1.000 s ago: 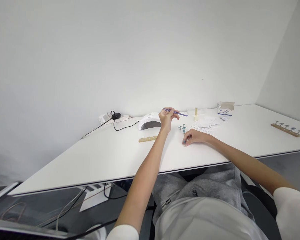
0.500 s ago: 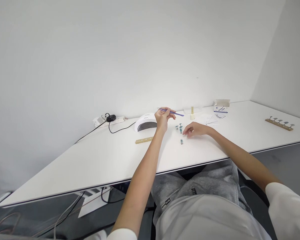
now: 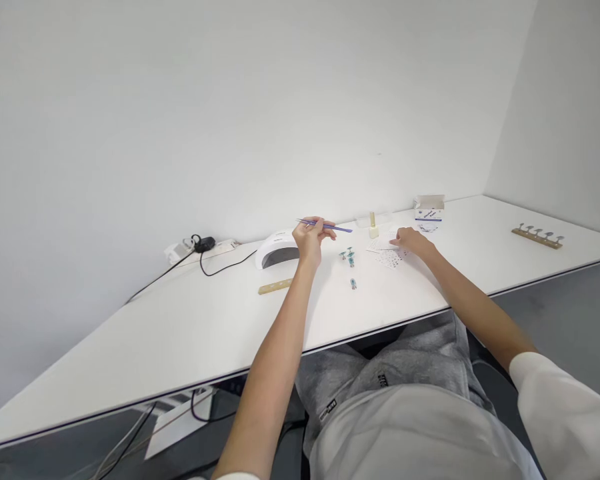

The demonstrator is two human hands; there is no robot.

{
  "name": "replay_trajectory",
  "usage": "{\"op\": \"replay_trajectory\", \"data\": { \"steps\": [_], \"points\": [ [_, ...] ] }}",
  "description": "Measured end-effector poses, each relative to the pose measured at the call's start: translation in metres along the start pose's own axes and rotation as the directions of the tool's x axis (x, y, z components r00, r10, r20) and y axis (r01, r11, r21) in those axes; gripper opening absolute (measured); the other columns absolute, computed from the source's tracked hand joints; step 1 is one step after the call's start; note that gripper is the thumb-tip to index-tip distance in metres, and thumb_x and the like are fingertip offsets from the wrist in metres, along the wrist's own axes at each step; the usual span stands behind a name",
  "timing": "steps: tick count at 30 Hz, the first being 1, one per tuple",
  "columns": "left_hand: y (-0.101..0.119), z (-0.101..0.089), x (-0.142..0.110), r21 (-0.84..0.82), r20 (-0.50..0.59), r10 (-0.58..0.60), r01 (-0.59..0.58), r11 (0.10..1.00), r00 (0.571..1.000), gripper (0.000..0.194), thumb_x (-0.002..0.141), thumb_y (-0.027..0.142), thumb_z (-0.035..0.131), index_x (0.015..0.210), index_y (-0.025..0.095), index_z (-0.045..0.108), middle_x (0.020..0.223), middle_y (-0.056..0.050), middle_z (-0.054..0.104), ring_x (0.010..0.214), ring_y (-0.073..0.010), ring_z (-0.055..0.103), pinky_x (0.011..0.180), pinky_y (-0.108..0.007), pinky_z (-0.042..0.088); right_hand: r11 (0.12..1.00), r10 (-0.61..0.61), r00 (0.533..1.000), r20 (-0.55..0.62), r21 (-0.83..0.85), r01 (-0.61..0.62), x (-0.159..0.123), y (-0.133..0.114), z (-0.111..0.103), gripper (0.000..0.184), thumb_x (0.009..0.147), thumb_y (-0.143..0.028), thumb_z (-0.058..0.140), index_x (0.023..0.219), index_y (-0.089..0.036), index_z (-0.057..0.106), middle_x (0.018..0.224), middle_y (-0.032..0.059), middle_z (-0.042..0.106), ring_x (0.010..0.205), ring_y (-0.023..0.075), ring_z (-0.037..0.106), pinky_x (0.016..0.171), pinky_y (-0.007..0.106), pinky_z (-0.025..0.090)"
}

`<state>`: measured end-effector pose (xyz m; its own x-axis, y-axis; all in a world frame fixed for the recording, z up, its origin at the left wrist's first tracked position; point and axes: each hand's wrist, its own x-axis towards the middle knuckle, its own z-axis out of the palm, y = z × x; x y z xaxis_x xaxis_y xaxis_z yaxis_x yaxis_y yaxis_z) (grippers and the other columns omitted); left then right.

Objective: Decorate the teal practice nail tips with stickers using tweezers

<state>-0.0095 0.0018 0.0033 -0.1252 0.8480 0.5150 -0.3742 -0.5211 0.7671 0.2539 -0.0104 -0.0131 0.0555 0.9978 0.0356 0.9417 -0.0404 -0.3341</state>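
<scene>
My left hand (image 3: 310, 241) is raised over the table, its fingers closed round purple tweezers (image 3: 339, 229) that point to the right. My right hand (image 3: 416, 241) pinches at the edge of a sheet of small patterned nail stickers (image 3: 392, 258). Other white sheets (image 3: 380, 245) lie partly under its fingertips. Between the hands, several small teal nail tips on stands (image 3: 351, 259) are grouped. A separate teal nail tip (image 3: 353, 284) lies closer to me.
A white nail lamp (image 3: 280, 248) and a wooden strip (image 3: 275, 287) are on the left. Behind the sheets stand a polish bottle (image 3: 373, 230) and an open wipes box (image 3: 429, 208). At far right is a stand with several nail tips (image 3: 537, 237). A cable (image 3: 225, 272) crosses the tabletop.
My right hand has moved right and away from the teal nail tips to the sticker sheets, which now lie spread further left. My left hand still holds the tweezers. The view has shifted slightly.
</scene>
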Motion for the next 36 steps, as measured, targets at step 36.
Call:
{"op": "replay_trajectory", "data": {
  "steps": [36],
  "points": [
    [0.000, -0.001, 0.000, 0.013, 0.010, 0.011, -0.011, 1.000, 1.000, 0.024, 0.074, 0.026, 0.069, 0.079, 0.017, 0.047, 0.069, -0.007, 0.069, 0.044, -0.0133, 0.058, 0.048, -0.028, 0.048, 0.851, -0.332, 0.943, -0.034, 0.421, 0.315, 0.005, -0.006, -0.015, 0.031, 0.062, -0.015, 0.077, 0.093, -0.015, 0.069, 0.086, 0.0053, 0.067, 0.072, 0.0156, 0.059, 0.055, 0.023, 0.042]
  ]
}}
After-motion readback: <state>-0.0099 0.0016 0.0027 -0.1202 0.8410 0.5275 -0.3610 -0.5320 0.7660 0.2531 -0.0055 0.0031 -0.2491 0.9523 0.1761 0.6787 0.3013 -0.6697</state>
